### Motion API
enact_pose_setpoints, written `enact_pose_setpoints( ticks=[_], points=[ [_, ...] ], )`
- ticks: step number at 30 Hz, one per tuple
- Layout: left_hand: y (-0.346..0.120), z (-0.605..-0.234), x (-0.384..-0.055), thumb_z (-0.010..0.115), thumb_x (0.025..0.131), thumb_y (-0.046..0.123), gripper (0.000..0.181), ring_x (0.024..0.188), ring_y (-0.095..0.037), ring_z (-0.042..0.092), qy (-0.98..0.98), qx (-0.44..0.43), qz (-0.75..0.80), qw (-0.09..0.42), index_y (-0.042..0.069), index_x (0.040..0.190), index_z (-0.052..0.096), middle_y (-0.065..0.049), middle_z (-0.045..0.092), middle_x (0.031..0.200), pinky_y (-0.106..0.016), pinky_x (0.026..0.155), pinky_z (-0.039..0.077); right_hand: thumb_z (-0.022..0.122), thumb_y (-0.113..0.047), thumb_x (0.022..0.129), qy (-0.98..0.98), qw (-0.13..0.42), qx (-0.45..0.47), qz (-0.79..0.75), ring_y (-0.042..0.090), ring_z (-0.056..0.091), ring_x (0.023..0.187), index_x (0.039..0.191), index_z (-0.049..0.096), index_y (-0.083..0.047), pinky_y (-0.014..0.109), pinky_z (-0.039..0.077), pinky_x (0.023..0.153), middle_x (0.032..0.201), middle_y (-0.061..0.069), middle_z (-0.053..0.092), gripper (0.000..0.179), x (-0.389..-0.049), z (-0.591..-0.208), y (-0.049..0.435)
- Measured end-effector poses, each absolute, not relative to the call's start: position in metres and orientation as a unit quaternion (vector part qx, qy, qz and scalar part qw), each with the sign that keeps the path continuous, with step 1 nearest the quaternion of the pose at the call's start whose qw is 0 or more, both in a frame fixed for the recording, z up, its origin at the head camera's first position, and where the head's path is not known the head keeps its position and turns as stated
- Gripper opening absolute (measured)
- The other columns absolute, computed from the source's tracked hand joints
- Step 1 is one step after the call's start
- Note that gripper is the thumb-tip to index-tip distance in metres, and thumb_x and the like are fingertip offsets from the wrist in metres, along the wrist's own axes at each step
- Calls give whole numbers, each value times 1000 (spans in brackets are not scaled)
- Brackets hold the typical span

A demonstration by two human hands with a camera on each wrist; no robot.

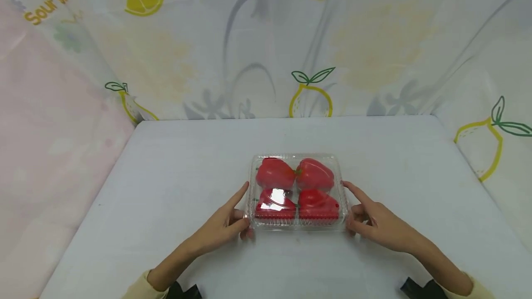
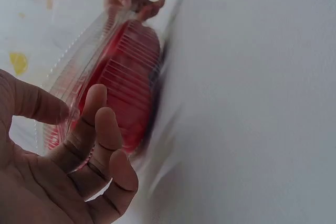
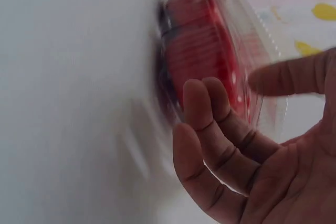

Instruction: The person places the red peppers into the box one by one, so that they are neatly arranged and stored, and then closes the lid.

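A clear plastic clamshell box (image 1: 296, 226) with its lid down holds several red bell peppers (image 1: 315, 174), set in two rows. My left hand (image 1: 222, 225) grips its left side, index finger stretched along the edge. On the opposite side my right hand (image 1: 384, 226) holds it the same way. The left wrist view has the thumb and curled fingers around the rim of the box (image 2: 86, 61). In the right wrist view, the thumb presses the rim from above while the other fingers curl below it. Both wrist views show the box's ribbed side wall, slightly blurred.
The box is over a white table (image 1: 187, 165). Behind the table hangs a lemon-printed cloth (image 1: 257, 45), with more cloth along the left and right sides. Dark straps (image 1: 184, 291) show at both wrists near the bottom of the head view.
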State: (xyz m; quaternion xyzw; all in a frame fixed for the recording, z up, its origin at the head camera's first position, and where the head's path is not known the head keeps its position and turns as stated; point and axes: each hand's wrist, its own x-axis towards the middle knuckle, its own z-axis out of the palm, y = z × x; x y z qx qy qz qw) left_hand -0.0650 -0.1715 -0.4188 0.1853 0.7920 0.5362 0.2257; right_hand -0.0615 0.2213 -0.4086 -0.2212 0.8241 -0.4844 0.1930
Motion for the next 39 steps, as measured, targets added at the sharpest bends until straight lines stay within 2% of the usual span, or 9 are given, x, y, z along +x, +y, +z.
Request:
enact_pose_setpoints(
  ticks=[4,9,15,22,26,29,35,37,39],
  points=[
    [-174,-419,-63,54,98,8,79,67,-27,57,746,172,589,258,25,159,6,-14,68,80,-26,58,47,54,-11,100,754,257,-197,-571,25,65,73,158,2,-13,37,56,59,83,13,66,78,-59,-412,221],
    [-176,-419,-63,56,98,7,81,67,-24,56,727,167,610,268,24,159,6,-16,69,82,-27,60,49,52,-4,100,692,280,-193,-637,27,67,76,158,-1,-14,38,56,59,83,23,64,79,-58,-417,222],
    [-176,-423,-64,57,98,6,81,65,-20,54,710,172,630,263,19,159,6,-18,68,81,-26,63,49,52,0,99,671,276,-201,-659,24,68,75,158,0,-12,34,56,58,83,23,65,80,-58,-420,223],
    [-178,-424,-65,56,99,7,82,68,-25,58,722,173,617,262,24,159,4,-15,68,82,-26,64,50,55,-6,100,707,283,-192,-619,25,67,75,158,1,-14,37,56,59,83,20,66,80,-60,-416,224],
    [-178,-424,-64,56,99,11,81,71,-30,60,755,190,580,240,26,159,4,-12,69,83,-30,65,52,60,-10,98,748,262,-185,-581,27,65,72,158,8,-13,37,56,60,83,19,66,79,-62,-413,225],
    [-180,-423,-63,57,100,15,78,72,-29,61,779,203,549,222,27,159,7,-8,69,85,-32,67,53,65,-15,96,787,233,-187,-540,26,64,72,157,17,-14,34,55,61,85,14,67,78,-64,-412,226],
    [-187,-420,-64,56,102,27,74,78,-22,64,813,227,491,213,26,159,8,-1,71,92,-31,71,53,69,-30,94,851,175,-210,-449,11,65,94,153,31,-17,29,55,72,106,0,66,72,-67,-410,231],
    [-190,-417,-64,54,103,32,72,79,-18,64,836,231,455,204,25,159,10,3,70,95,-30,71,53,69,-32,94,861,163,-217,-429,12,64,99,152,35,-17,28,55,74,114,1,63,69,-69,-408,234],
    [-193,-414,-66,52,103,34,69,81,-14,62,869,241,398,171,22,159,14,6,68,97,-30,72,52,68,-34,94,873,148,-227,-406,16,63,102,150,38,-13,29,55,74,118,4,62,67,-73,-405,237]
  ],
)
